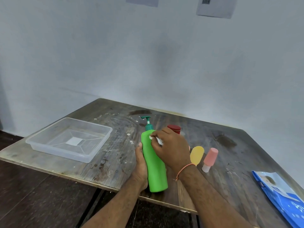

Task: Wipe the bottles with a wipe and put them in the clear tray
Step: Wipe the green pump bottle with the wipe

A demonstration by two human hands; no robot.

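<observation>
A tall green pump bottle (154, 170) is held tilted over the table's front edge, pump pointing away from me. My left hand (141, 167) grips its lower body from the left. My right hand (171, 148) holds a small white wipe (158, 140) against the bottle's upper part, near the shoulder. The clear tray (41, 143) sits at the left of the table with nothing in it. To the right of my hands stand a yellow bottle (197, 154) and a pink bottle (210, 157) with a white base. A red-capped bottle (174, 128) shows behind my right hand, mostly hidden.
A blue wipes pack (281, 195) lies at the table's right front corner. The dark wooden table (105, 162) is stained and speckled with white spots, and it stands against a pale wall. Dark floor lies to the left and below.
</observation>
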